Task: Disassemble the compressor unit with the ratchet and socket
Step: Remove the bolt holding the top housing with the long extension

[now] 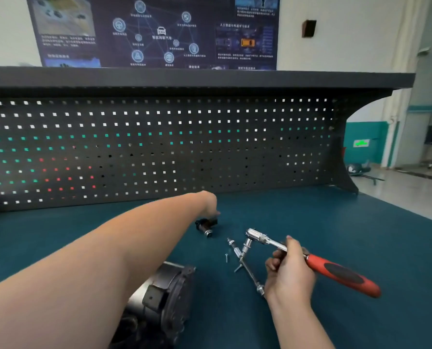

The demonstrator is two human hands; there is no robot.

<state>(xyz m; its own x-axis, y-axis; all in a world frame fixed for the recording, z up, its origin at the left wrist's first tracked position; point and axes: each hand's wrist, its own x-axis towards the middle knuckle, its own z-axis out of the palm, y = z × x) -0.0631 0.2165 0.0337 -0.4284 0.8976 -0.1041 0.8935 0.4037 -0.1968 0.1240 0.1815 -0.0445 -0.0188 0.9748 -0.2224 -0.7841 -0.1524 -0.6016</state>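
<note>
Compressor unit [164,295], the grey ribbed cast-metal housing, is lying on its side on the dark teal worktop [361,235], just beneath your left forearm and near to the left of your right hand [289,270]. Judging by its bulk, it is going to be heavy, stiff and prone to rolling, so you are best bracing it across the body or the flanged end rather than by any fitting.

Your right hand is curling round the chrome shank of the red-handled ratchet [310,258], with the short chrome socket [246,245] pointing down from its head. Long silver bolts [245,265] and a small screw [226,257] are lying just left of that hand.

Your left hand [210,204] is reaching far forward, hovering over a small black cylindrical part [206,225]; its fingers are turned away, so I cannot tell whether they are gripping or apart.

Your arm and the lower frame edge are cutting off much of the compressor, and motion blur is softening the small parts.
</note>
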